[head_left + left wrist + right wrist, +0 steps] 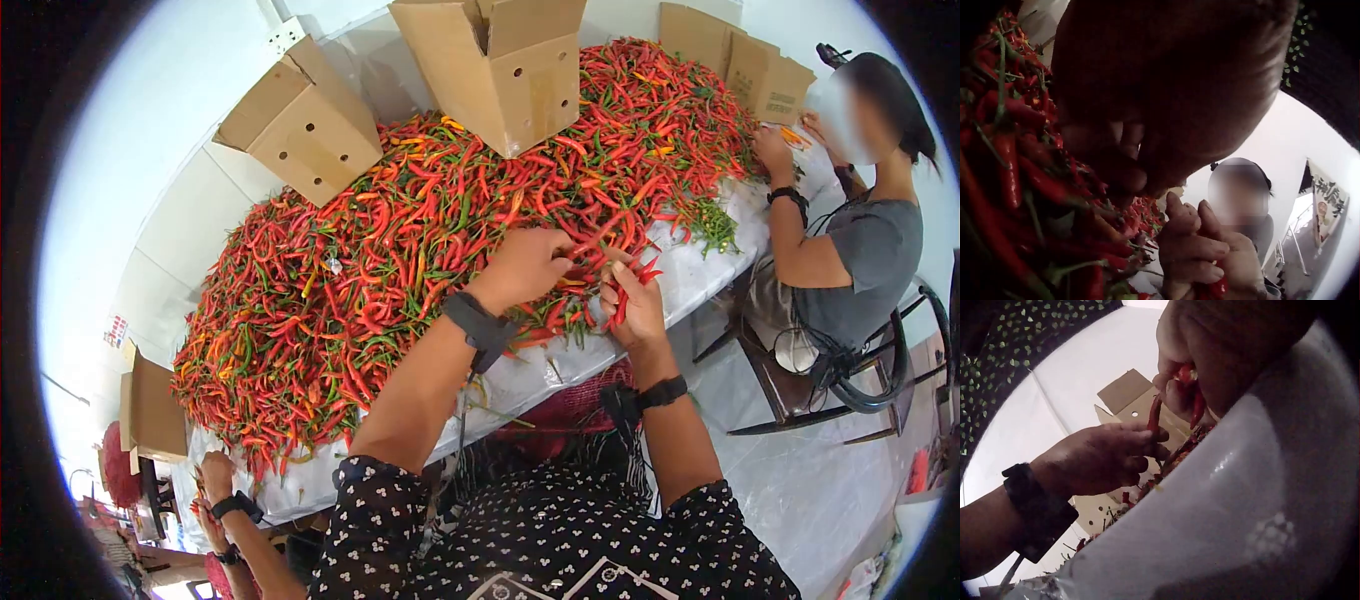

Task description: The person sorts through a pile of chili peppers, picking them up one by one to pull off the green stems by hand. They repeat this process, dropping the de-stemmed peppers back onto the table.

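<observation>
Chili bunch (621,303): red, held in the right hand (636,318) above the near edge of the tabletop (700,272), at 3 o'clock of the left hand (525,265).
Right fingers: curled tight round the bunch.
Single chili (1154,415): stood upright, its lower end pinched by the left fingers.
Handling: probably light, slim and bendy with slick skin; best taken mid-body, gently.
Pile (400,250): lay from 9 to 1 o'clock of the hands.
Boxes (500,65): cardboard, at 12 o'clock on the pile.
</observation>
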Available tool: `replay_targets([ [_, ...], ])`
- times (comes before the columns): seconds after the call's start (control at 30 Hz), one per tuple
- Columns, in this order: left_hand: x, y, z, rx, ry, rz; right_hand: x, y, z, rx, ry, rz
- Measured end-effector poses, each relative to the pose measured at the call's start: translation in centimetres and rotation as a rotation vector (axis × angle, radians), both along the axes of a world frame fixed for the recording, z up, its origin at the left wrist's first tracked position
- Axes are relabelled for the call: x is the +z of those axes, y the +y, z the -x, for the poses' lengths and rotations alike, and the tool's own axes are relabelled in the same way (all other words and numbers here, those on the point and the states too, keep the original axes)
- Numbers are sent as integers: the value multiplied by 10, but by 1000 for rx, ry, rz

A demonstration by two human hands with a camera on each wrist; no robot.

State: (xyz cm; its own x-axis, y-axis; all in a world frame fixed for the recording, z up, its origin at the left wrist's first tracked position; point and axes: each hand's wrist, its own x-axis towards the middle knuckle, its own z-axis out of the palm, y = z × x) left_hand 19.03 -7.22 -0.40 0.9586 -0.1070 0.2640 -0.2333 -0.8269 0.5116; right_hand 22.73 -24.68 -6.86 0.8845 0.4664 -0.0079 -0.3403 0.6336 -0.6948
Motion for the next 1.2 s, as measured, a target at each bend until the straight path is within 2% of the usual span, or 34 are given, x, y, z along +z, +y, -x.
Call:
replay_targets([
  [0.17, 0, -12, 1, -153, 66, 13, -2, 0, 0, 16, -33, -35],
  [0.23, -1, -13, -1, -39, -95, -16, -1, -1, 0, 10, -20, -15],
  [0.27, 0, -11, -1, -40, -95, -15, -1, -1, 1, 5, -5, 5],
  [0.33, 9, -4, -1, 108, -145, 47, -3, -2, -2, 10, 2, -34],
  [0.4, 10, 4, -3, 179, -91, 29, -7, -2, -4, 17, 6, -76],
  [0.47, 1, 13, -9, 278, -150, -53, -10, -1, -6, -13, 8, -83],
  [0.6, -6, 4, -17, 206, -244, -173, -7, 0, -6, -31, 21, -87],
  [0.67, -12, -5, -28, 29, -239, -173, -6, -1, -5, -34, 31, -78],
  [0.83, -20, -30, -40, 55, -13, -321, -5, -1, -5, -29, 67, -74],
  [1.07, -35, -4, -46, -12, -96, -335, -4, -1, -4, -5, 66, -90],
  [1.13, -20, -4, -34, 25, -173, -74, -4, 0, -3, 3, 48, -84],
  [1.2, -4, -3, -22, 70, -241, -43, -4, 0, -2, 9, 30, -77],
])
